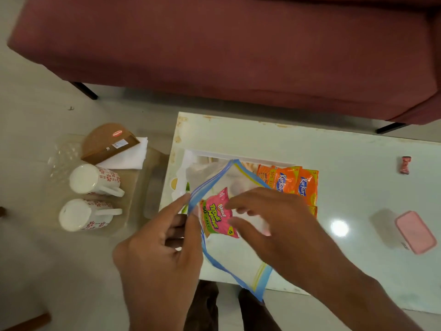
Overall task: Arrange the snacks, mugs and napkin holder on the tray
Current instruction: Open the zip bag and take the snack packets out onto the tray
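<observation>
Pale tabletop (346,163), frame centre: left hand (164,249) pinched bag (229,263) rim; right hand (269,220), fingers spread, reached for pink packet (218,215). Best kept mouth wide.

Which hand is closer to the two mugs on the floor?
Left. The left hand pinches the zip bag rim at the table's left edge, just right of the mugs. The right hand reaches into the bag, farther right.
</observation>
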### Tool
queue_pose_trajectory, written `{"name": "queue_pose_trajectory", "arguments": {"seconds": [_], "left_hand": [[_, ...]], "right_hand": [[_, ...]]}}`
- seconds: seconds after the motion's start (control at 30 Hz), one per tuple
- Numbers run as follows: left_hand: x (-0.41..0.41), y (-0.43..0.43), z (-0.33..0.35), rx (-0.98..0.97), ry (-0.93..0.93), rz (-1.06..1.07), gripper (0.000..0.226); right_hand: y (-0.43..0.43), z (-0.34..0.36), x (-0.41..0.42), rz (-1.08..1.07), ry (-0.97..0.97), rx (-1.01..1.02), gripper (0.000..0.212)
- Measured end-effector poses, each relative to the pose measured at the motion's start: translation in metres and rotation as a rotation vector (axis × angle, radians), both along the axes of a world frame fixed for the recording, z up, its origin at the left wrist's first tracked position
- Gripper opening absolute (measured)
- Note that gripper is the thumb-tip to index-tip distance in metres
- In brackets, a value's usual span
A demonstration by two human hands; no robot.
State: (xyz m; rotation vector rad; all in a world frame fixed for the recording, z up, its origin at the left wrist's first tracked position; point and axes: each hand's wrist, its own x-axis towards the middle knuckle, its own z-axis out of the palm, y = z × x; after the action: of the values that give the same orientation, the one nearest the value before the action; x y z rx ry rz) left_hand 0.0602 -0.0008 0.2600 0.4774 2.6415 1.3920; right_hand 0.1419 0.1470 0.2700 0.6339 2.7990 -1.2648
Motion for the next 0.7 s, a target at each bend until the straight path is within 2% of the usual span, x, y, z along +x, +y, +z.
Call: {"name": "queue_pose_trajectory", "arguments": {"seconds": [0.07, 0.13, 0.27, 0.43, 0.53, 0.7], "left_hand": [[0.006, 0.002, 0.001, -0.009, 0.019, -0.029, 0.031], [0.010, 0.005, 0.003, -0.014, 0.041, -0.054, 0.030], [0.019, 0.006, 0.005, 0.021, 0.029, -0.062, 0.031], [0.031, 0.013, 0.002, 0.029, 0.013, -0.086, 0.028], [0.035, 0.016, 0.000, 0.041, 0.003, -0.095, 0.029], [0.030, 0.013, 0.000, 0.017, 0.027, -0.097, 0.029]], "right_hand": [[-0.007, -0.025, -0.013, 0.151, -0.285, 0.106, 0.030], [-0.011, -0.049, -0.023, 0.139, -0.483, 0.164, 0.040], [-0.006, -0.084, -0.029, 0.086, -0.639, 0.257, 0.036], [-0.004, -0.108, -0.025, -0.102, -0.666, 0.201, 0.026], [-0.006, -0.110, -0.023, -0.273, -0.600, 0.093, 0.017], [-0.012, -0.100, -0.025, -0.370, -0.471, 0.108, 0.012]]}}
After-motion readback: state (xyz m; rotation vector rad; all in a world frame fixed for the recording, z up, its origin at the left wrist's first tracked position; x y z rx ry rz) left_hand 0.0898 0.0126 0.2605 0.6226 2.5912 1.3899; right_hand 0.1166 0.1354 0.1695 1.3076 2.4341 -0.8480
